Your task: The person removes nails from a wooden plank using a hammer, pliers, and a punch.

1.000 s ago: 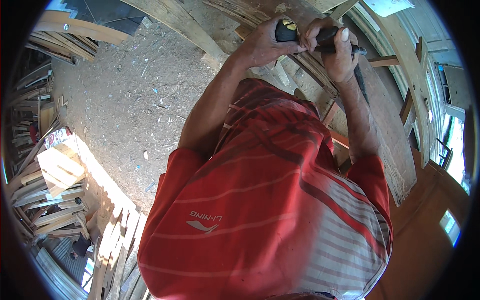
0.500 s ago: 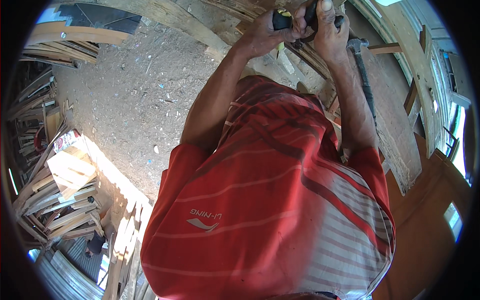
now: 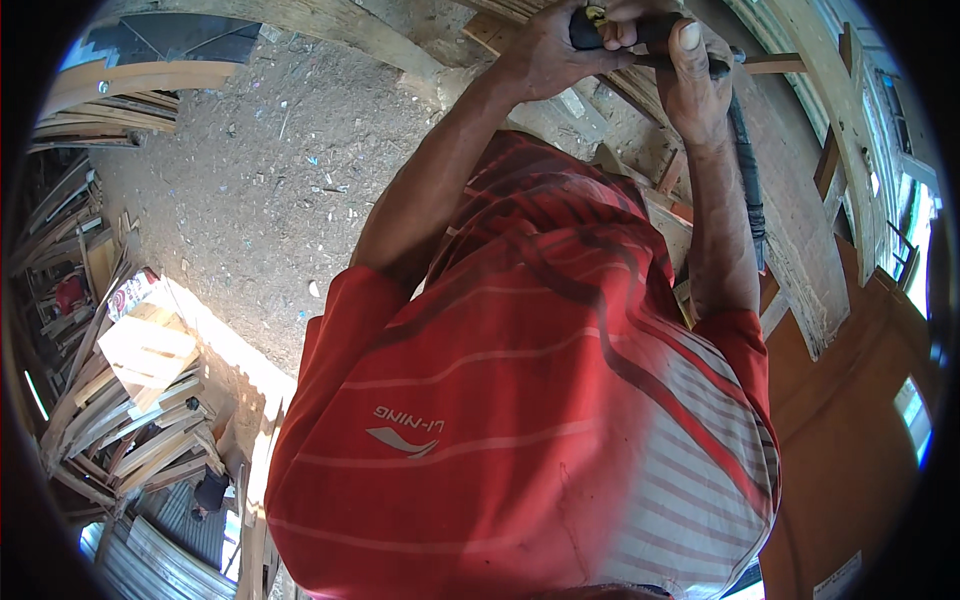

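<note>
At the top edge my left hand (image 3: 555, 55) closes round a rounded black grip (image 3: 584, 30) with a yellow patch on its end. The rest of that tool is hidden by the fingers. Close beside it, my right hand (image 3: 697, 85) is wrapped round a dark, bar-like object (image 3: 655, 28), its thumb stretched along the top. What kind of object this is I cannot make out. Past my right wrist, a hammer's dark handle (image 3: 747, 170) lies against a wide plank (image 3: 790, 210); its head is mostly hidden by the hand.
Heaped wood offcuts (image 3: 150, 440) and a pale board (image 3: 150, 345) are at the left. Corrugated metal sheets (image 3: 150, 560) lie at the lower left. A long beam (image 3: 330, 30) crosses the top. Brown panels (image 3: 840, 420) stand at the right. Litter dots the dirt floor (image 3: 240, 200).
Both hands have shifted slightly right, still closed on their objects. The yellow piece seen below my left hand no longer shows. My right hand now covers most of the hammer's head.
</note>
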Demonstrator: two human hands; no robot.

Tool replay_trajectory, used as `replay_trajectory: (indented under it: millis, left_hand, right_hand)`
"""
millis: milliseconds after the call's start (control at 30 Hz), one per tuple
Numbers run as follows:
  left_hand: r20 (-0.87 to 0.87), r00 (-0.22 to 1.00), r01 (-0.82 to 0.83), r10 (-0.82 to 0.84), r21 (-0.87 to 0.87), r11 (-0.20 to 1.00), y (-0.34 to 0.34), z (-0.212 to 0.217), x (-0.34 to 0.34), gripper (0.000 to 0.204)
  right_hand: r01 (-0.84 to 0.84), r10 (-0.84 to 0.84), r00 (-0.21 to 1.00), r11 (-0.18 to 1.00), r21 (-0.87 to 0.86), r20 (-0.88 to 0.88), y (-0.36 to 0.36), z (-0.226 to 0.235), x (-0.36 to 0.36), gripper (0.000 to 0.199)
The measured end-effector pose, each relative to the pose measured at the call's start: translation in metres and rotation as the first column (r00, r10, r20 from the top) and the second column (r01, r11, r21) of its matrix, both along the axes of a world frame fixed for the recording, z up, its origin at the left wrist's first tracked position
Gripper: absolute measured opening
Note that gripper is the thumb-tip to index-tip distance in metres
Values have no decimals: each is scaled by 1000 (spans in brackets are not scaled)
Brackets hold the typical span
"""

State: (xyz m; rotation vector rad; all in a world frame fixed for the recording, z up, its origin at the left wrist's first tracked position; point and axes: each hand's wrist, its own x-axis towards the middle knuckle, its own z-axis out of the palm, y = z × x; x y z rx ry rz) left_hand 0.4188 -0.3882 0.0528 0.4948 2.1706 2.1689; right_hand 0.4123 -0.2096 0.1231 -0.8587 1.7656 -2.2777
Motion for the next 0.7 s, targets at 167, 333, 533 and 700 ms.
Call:
replay_trajectory:
  millis: [167, 333, 533, 700]
  left_hand:
    - [-107, 994, 22, -31, -83, 996, -5, 1, -6, 53]
    - [-72, 992, 111, -108, 42, 993, -4, 12, -16, 46]
    - [-48, 965, 259, -258, 19, 966, -13, 20, -36, 35]
    - [15, 950, 308, -311, 111, 945, -13, 21, -46, 31]
  right_hand:
    - [70, -68, 994, 997, 17, -85, -19, 21, 4, 50]
    - [218, -208, 973, 970, 106, -97, -20, 13, -7, 53]
    - [350, -346, 934, 936, 38, -92, -37, 14, -10, 59]
    - [459, -453, 887, 887, 55, -86, -40, 15, -19, 60]
